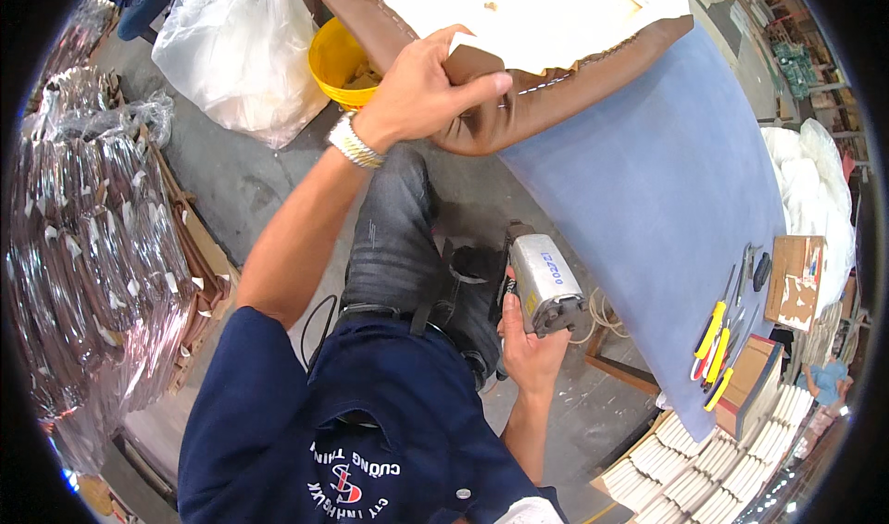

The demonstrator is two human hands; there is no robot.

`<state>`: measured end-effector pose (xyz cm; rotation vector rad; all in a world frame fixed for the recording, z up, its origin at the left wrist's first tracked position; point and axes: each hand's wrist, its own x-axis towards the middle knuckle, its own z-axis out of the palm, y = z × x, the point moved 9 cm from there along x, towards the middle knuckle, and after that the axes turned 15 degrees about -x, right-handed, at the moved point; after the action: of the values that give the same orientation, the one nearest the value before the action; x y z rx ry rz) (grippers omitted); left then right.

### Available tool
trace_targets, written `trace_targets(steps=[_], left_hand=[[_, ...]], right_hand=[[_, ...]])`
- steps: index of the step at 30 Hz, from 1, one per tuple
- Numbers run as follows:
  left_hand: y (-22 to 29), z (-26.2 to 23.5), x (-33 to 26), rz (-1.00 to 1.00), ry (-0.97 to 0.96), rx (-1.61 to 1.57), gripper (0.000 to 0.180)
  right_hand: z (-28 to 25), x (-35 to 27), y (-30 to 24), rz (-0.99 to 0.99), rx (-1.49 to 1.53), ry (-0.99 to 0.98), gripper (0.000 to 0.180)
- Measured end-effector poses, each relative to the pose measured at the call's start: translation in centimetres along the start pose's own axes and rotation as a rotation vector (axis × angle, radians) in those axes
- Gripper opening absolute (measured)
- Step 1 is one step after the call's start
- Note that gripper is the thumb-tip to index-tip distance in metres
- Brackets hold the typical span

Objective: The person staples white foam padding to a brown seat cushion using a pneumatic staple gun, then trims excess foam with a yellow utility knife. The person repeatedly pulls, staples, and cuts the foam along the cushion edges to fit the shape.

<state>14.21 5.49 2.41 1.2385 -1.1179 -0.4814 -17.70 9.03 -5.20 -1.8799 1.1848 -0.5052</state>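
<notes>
My left hand (pixel 421 87), with a metal watch on its wrist, pinches the edge of a brown leather-like cover (pixel 602 72) at the corner of an upholstered panel. White backing (pixel 519 10) lies over the middle of the panel, and a row of staples or stitches runs along the brown border. Low on the right, my right hand (pixel 532 343) is closed round the handle of a staple gun (pixel 546 269) with a silver-grey body. The staple gun hangs beside my leg, apart from the panel. My right fingers are partly hidden behind it.
The panel rests on a blue-covered table (pixel 648 209). Pliers and screwdrivers with yellow handles (pixel 711 353) lie at its right end, near a cardboard box (pixel 795 281). A yellow bucket (pixel 338 61) and a white plastic bag (pixel 236 52) stand left. Wrapped brown pieces (pixel 93 246) fill the far left.
</notes>
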Motion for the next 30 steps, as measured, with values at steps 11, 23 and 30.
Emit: trace_targets(steps=[11,23,30], left_hand=[[-0.3,-0.6,-1.0,0.309,0.022,0.385,0.052],[-0.5,-0.7,-0.3,0.158,0.049,0.337,0.046],[-0.5,-1.1,0.4,0.121,0.037,0.416,0.041]], right_hand=[[1.7,3.2,-3.4,-0.178,0.01,0.007,0.04],[4.5,4.2,-4.9,-0.171,-0.155,-0.092,0.038],[5.4,5.4,-6.4,-0.187,-0.179,-0.049,0.036]])
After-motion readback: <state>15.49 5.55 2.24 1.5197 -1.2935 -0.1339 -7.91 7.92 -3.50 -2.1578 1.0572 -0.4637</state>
